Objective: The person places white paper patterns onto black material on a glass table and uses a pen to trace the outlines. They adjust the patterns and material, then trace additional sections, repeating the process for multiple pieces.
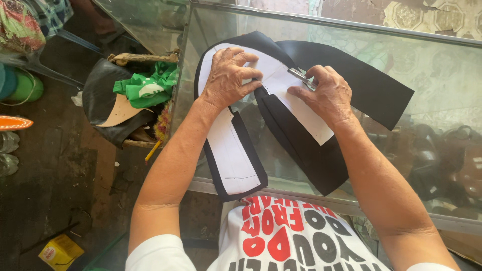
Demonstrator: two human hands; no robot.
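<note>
Lying flat on the glass counter top point(401, 55), a U-shaped black sheet point(321, 150) carries a white paper pattern point(236, 160) of the same curve, set slightly inside so a dark margin shows all round. The left hand point(228, 78) presses down with spread fingers on the bend of the pattern, pinning paper to sheet; it grasps nothing. The right hand point(326, 93) is closed in a narrow pinch on a small metal tool point(301, 76), its tip at the edge of the paper. Both layers look thin, light and limp, so I judge they would slide over each other and over the smooth glass unless held flat; pressing close to the working edge seems the surest hold, and the paper would crease or tear if pulled. Beyond the counter, to the left, a dark basket point(103, 100) on the floor holds a green bag with white markings point(148, 88) and a tan cut-out piece point(120, 111). Lower left on the dark floor point(45, 200) lies a small yellow carton with a red label point(60, 252). Green round containers point(22, 86) and an orange-edged object point(12, 122) sit at the far left edge.
</note>
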